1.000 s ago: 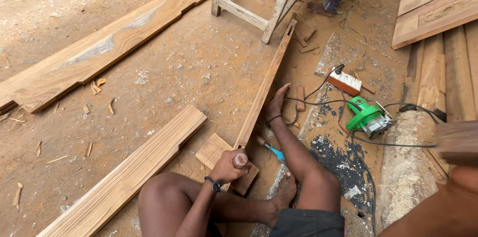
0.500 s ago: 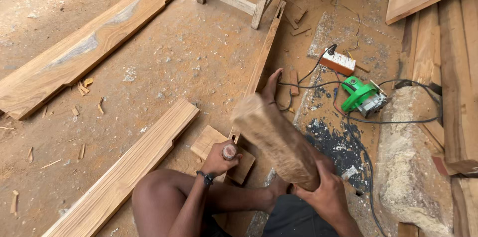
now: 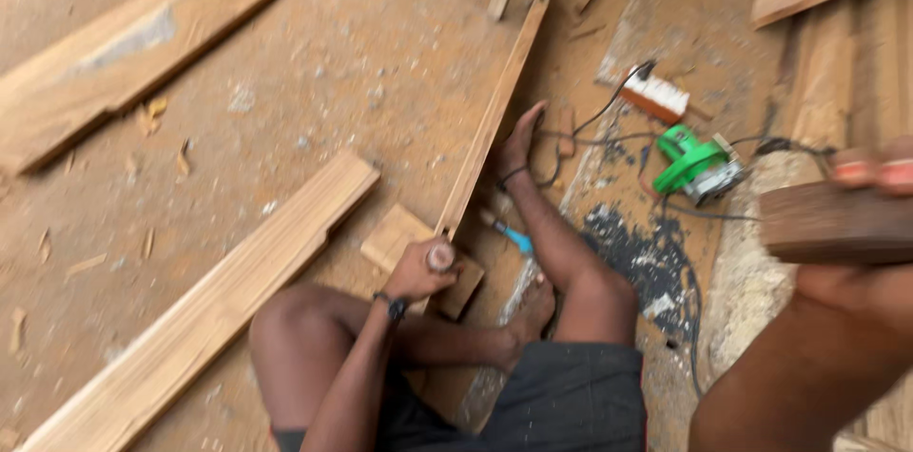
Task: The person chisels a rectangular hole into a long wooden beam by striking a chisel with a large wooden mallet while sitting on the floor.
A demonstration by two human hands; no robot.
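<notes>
Wooden chisel handle (image 3: 440,255) gripped in left hand (image 3: 418,271); right hand (image 3: 861,290) grips mallet block (image 3: 832,222).

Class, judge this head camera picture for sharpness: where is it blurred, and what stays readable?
Head view: motion blur softens the whole frame; the raised right hand and its wooden block smear most; the left hand and green power tool stay readable; light is even, without glare.
</notes>
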